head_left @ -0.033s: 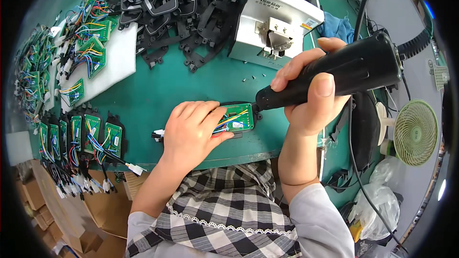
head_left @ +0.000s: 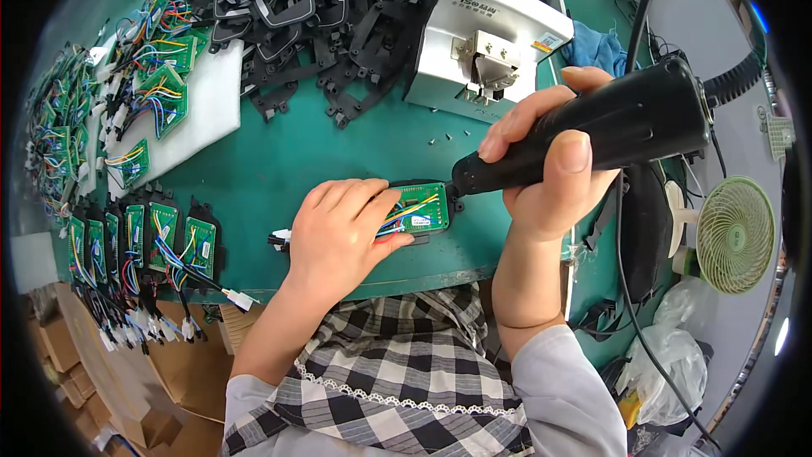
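Observation:
My right hand (head_left: 562, 161) is wrapped round a black electric screwdriver (head_left: 605, 123), tilted with its narrow end down to the left. That end meets the right edge of a green circuit board (head_left: 429, 210) seated in a black plastic frame (head_left: 457, 203); the bit's tip is too small to make out. My left hand (head_left: 342, 233) covers the board's left part and grips the assembly against the table, fingers on the far side and thumb at the near edge. Coloured wires run under the fingers, and a white connector (head_left: 281, 239) sticks out left of the hand.
Black plastic frames (head_left: 296, 13) are heaped at the far side beside a white screw feeder (head_left: 482, 34). A few loose screws (head_left: 450, 136) lie before it. Wired boards stand in a row (head_left: 165, 237) at left, more on white foam (head_left: 207, 106). A green fan (head_left: 736, 233) is at right.

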### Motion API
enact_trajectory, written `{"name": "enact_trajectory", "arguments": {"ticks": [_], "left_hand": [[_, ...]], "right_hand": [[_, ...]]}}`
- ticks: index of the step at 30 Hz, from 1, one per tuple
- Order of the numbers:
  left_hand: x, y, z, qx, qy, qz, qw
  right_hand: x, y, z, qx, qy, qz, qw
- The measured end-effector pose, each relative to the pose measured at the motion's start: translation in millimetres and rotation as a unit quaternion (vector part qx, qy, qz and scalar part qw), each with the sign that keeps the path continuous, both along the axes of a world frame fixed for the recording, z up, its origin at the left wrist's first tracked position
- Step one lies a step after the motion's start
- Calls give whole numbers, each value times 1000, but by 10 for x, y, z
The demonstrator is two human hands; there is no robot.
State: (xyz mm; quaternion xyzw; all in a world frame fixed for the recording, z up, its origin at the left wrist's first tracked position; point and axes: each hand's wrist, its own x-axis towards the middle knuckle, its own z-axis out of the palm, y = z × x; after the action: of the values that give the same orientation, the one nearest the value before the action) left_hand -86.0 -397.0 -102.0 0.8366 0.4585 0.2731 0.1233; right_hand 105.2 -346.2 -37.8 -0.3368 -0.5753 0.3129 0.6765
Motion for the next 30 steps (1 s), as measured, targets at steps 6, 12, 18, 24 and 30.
{"name": "enact_trajectory", "arguments": {"ticks": [6, 12, 18, 24, 30], "left_hand": [[-7, 3, -21, 8, -9, -2, 1000], [-14, -21, -15, -1, -16, 4, 1000], [-2, -23, -8, -18, -20, 13, 1000], [7, -3, -24, 9, -8, 33, 999], [17, -6, -25, 0, 17, 81, 997]], "right_hand": [[-51, 8, -48, -10, -7, 5, 1000], [-73, -36, -130, 4, -11, 33, 999], [-24, 21, -99, -5, -32, 12, 999], [196, 423, 448, 115, -12, -129, 985], [84, 565, 503, 158, -61, -137, 976]]}}
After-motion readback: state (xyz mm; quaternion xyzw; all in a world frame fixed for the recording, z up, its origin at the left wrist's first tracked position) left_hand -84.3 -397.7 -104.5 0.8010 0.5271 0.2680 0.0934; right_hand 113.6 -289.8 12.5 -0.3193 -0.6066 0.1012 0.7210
